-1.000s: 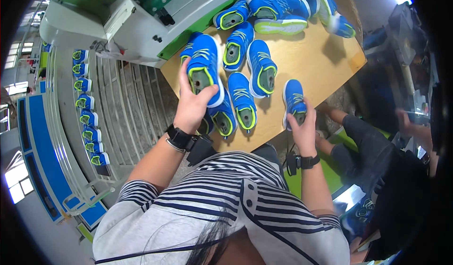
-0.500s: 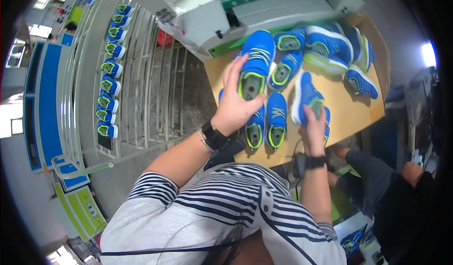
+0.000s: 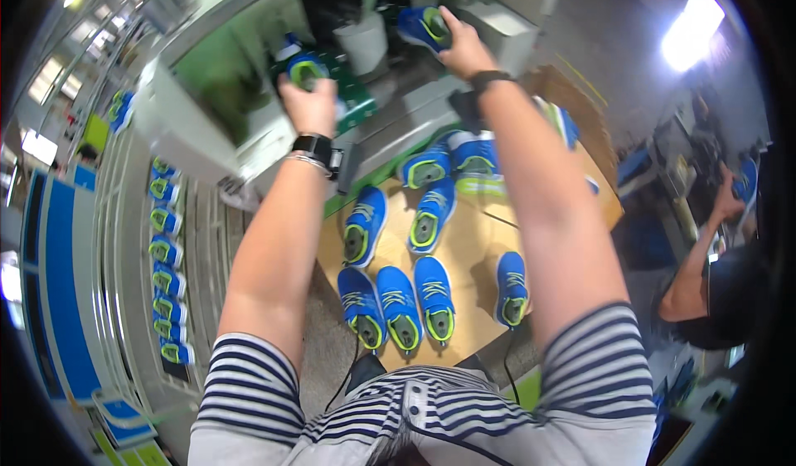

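Both my arms reach forward into the machine beyond the table. My left hand (image 3: 312, 104) is closed round the heel of a blue sneaker (image 3: 303, 61) with lime lining, over a green perforated plate (image 3: 358, 105). My right hand (image 3: 466, 50) grips another blue sneaker (image 3: 419, 26), its opening facing up, at the right of the machine's opening. Both sneakers are a little blurred. Behind me on the wooden table (image 3: 473, 333) several matching sneakers (image 3: 400, 300) stand in a row, toes pointing away. A single sneaker (image 3: 512, 288) stands beside my right forearm.
More sneakers (image 3: 477, 155) are piled at the table's back, beside a cardboard sheet (image 3: 572, 101). A white rack (image 3: 211, 300) at the left carries a line of sneakers (image 3: 166, 250). At the right, another person's hand (image 3: 728, 192) holds a shoe. Cables hang below the table.
Both hands have moved forward from above the table into the machine, each with a sneaker. My view has shifted toward the machine.
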`<state>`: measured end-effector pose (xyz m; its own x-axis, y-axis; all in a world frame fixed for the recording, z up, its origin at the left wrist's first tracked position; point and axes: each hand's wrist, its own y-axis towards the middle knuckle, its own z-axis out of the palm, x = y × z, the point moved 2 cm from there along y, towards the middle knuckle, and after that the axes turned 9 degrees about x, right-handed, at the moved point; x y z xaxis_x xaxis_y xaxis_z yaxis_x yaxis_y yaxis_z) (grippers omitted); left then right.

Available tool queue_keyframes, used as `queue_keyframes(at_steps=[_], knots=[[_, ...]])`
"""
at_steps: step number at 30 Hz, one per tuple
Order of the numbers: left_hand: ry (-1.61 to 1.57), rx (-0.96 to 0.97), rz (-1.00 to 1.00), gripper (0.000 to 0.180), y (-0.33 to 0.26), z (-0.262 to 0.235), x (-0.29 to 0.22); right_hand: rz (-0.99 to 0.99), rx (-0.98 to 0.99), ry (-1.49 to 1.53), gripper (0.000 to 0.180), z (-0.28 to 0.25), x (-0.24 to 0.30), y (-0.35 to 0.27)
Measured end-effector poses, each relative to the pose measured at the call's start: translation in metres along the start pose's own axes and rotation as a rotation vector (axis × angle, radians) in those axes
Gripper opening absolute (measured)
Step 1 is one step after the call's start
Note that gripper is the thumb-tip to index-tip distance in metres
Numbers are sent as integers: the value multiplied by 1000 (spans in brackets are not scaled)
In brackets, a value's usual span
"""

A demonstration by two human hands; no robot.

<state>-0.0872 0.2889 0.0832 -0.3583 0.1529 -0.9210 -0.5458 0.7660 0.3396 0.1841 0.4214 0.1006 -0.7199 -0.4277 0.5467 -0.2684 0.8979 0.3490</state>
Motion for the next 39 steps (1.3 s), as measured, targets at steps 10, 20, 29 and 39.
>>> queue_keyframes(at_steps=[10, 20, 29, 39], knots=[[21, 924, 14, 41, -176, -70, -17, 203, 850, 22, 35, -248, -18, -191], [-112, 1110, -533, 28, -255, -32, -1, 527, 310, -425, 81, -133, -307, -315], [505, 1136, 572, 62, -192, 112, -10, 642, 19, 489, 43, -145, -221, -419], [411, 1177, 64, 94, -177, 193, 24, 747, -287, 878, 97, -46, -177, -468]])
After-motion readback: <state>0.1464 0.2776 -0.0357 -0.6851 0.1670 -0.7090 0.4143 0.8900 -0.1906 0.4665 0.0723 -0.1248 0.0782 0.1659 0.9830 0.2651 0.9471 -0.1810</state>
